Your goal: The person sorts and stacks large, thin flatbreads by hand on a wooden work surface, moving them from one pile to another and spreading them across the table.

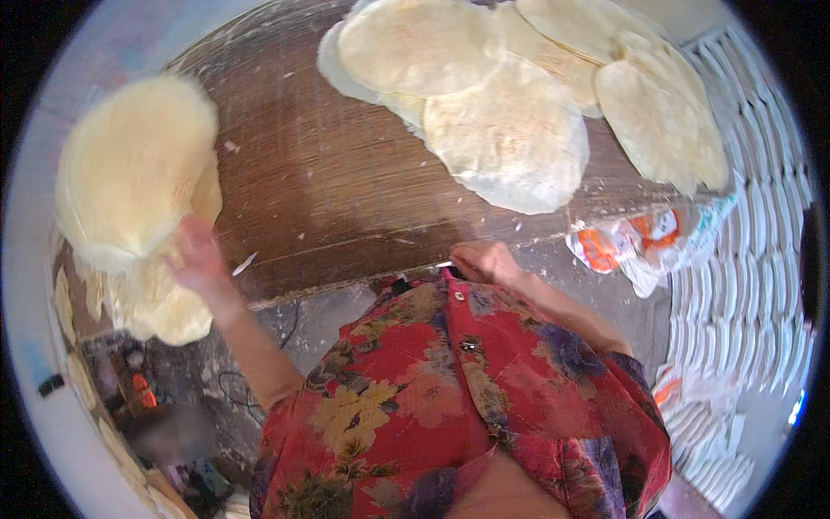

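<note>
Blurred by motion, my left hand [200,255] is at the lower right edge of a large thin round flatbread [136,162] at the left end of the wooden table [311,175]. Whether its fingers grip the bread is unclear. More pale flatbreads [162,305] lie crumpled beneath and below it. My right hand [485,261] rests curled at the table's near edge, close to my shirt front; a small white thing shows beside its fingers, and I cannot tell if it is held. Several thin round flatbreads [509,133] overlap across the far side of the table.
Further flatbreads [661,123] lie at the table's right end. Below that edge hangs a plastic bag [639,240] with orange print. Long rows of stacked, pale folded things [733,259] stand on the right. Cables and an orange object [144,390] are low on the left.
</note>
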Motion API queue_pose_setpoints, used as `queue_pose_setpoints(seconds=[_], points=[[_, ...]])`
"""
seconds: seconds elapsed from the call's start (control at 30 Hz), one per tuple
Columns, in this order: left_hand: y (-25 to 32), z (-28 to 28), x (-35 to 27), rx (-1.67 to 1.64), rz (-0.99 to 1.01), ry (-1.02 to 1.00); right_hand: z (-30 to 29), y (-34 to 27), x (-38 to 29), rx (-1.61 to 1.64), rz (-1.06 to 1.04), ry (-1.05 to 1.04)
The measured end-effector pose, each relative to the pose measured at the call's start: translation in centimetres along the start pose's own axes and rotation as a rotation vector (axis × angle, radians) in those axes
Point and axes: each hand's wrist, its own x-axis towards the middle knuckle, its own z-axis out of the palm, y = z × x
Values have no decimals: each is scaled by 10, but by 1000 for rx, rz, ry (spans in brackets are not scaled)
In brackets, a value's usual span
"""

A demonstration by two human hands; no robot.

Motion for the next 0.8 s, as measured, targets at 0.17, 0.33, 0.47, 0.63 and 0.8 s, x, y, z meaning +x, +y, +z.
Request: queue_pose_setpoints(seconds=[0.17, 0.33, 0.47, 0.63, 0.8], points=[[-222, 43, -67, 270, -954, -43, -14, -11, 13, 78, -38, -72], [-320, 100, -81, 449, -1026, -136, -41, -29, 25, 35, 82, -47], [-359, 121, -61, 737, -1111, -207, -61, -19, 4, 0, 193, 92], [-385, 120, -46, 921, -949, -308, -106, 11, 2, -154, 322, 33], [-335, 129, -97, 921, -897, -303, -125, 39, 47, -271, 271, 269]])
